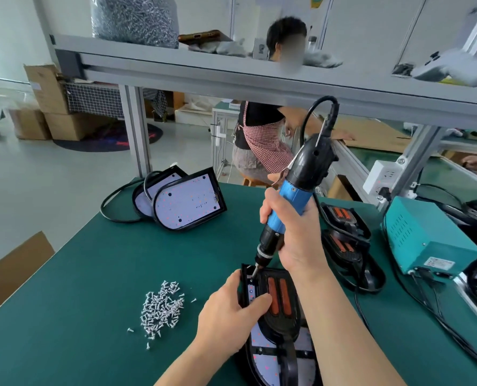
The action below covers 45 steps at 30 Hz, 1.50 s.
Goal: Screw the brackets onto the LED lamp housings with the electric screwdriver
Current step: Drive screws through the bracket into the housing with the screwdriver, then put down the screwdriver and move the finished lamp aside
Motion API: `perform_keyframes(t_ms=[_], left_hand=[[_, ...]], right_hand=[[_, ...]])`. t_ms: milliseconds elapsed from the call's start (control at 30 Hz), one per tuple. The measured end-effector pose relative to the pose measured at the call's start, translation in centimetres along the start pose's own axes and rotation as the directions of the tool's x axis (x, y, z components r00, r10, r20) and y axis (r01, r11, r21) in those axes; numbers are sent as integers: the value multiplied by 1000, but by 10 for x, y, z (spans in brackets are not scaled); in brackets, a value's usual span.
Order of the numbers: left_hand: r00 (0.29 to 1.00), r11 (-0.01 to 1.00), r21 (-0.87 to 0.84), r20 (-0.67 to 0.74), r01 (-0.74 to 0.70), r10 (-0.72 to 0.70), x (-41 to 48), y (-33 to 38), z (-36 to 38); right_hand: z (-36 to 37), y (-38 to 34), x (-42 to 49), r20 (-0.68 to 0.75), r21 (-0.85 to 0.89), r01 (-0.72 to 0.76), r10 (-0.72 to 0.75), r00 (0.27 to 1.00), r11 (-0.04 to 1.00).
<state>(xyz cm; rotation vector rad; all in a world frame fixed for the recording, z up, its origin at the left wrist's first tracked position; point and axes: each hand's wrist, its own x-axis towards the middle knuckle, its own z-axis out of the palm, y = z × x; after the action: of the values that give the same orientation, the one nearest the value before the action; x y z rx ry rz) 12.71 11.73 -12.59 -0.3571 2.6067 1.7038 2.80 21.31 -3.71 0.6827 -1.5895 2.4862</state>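
Right hand (293,227) wrapped round blue grip of electric screwdriver (295,190), bit down at far-left corner of bracket (280,324). Left hand (229,310) grips left rim of lamp housing (259,339), thumb pressing bracket. Housing lies near centre on green mat (92,274).

Judgement: driver leans right. Bring it square over hole, press firmly down, clamp with thumb so bracket cannot twist.

Screw pile (162,307) just left. Bracketed housings (345,238) stacked right.

The left forearm (187,363) and right forearm (351,330) are bare, unsleeved.
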Motion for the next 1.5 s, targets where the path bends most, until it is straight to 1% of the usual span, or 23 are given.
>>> perform_keyframes(t_ms=[167, 233, 267, 300, 367, 467, 567, 633, 700, 733, 800, 867, 933, 1000, 1067, 1167, 1233, 1267, 1333, 1400, 1433, 1500], left_hand=[[1000, 1000, -15, -3, -1, 1, -2, 2, -3], [1000, 1000, -19, -3, -3, 3, -4, 2, -4], [1000, 1000, -29, -6, -5, 4, -4, 2, -4], [1000, 999, -39, -12, -6, 6, -5, 1, -5], [1000, 999, -48, -21, -2, 1, -5, 0, -5], [1000, 999, -53, -27, 1, -3, -5, -1, -4], [1000, 999, -46, -28, -5, 4, -5, 0, -4], [1000, 998, -59, -23, 11, -12, -4, 1, -5], [1000, 997, -76, -12, 11, -12, -4, 1, -4], [1000, 997, -81, -11, 9, -10, -5, 1, -5], [1000, 997, -80, -19, 9, -10, -7, 3, -5], [1000, 997, -83, -23, 2, -4, -7, 3, -6], [1000, 996, -92, -16, 5, -7, -6, 2, -7], [1000, 995, -103, -4, 14, -14, -5, 2, -7], [1000, 995, -95, -1, 10, -10, -7, 5, -8], [1000, 993, -114, 5, 0, 1, -7, 6, -8], [1000, 992, -127, 10, -1, 3, -8, 6, -7], [1000, 991, -131, 14, 1, 1, -9, 6, -7], [1000, 990, -139, 19, 6, -4, -11, 7, -8], [1000, 990, -140, 20, 5, -3, -12, 8, -8], [1000, 991, -137, 17, 6, -4, -13, 7, -8], [1000, 993, -121, 9, 1, 0, -14, 8, -7]], right_hand=[[-19, -34, 8, -84, 19, 103, -101, 991, 995], [-32, -44, 6, -133, -31, 102, -105, 986, 994], [-39, -47, 4, -167, -73, 75, -87, 982, 995], [-47, -48, 1, -206, -126, 28, -54, 977, 992], [-64, -49, -7, -289, -229, -113, 43, 956, 967], [-95, -45, -23, -378, -279, -329, 212, 901, 902], [-120, -41, -40, -414, -213, -512, 398, 818, 832], [-133, -40, -50, -422, -145, -600, 499, 757, 787], [-143, -38, -59, -447, -110, -647, 544, 711, 755], [-148, -37, -64, -473, -99, -650, 539, 697, 754], [-155, -32, -72, -557, -57, -612, 484, 676, 789], [-163, -27, -80, -663, -31, -565, 406, 629, 824], [-173, -23, -87, -746, -48, -548, 335, 575, 835], [-181, -23, -95, -787, -107, -569, 280, 549, 815], [-185, -24, -102, -807, -241, -635, 212, 551, 734], [-188, -25, -109, -814, -461, -712, 68, 577, 529], [-187, -27, -110, -800, -540, -736, 21, 599, 408], [-186, -27, -110, -796, -564, -741, -1, 605, 365], [-182, -27, -110, -776, -616, -721, -85, 625, 316], [-177, -26, -111, -719, -694, -680, -184, 670, 237], [-176, -25, -112, -689, -725, -663, -212, 693, 188], [-175, -26, -113, -665, -743, -663, -217, 715, 95]])
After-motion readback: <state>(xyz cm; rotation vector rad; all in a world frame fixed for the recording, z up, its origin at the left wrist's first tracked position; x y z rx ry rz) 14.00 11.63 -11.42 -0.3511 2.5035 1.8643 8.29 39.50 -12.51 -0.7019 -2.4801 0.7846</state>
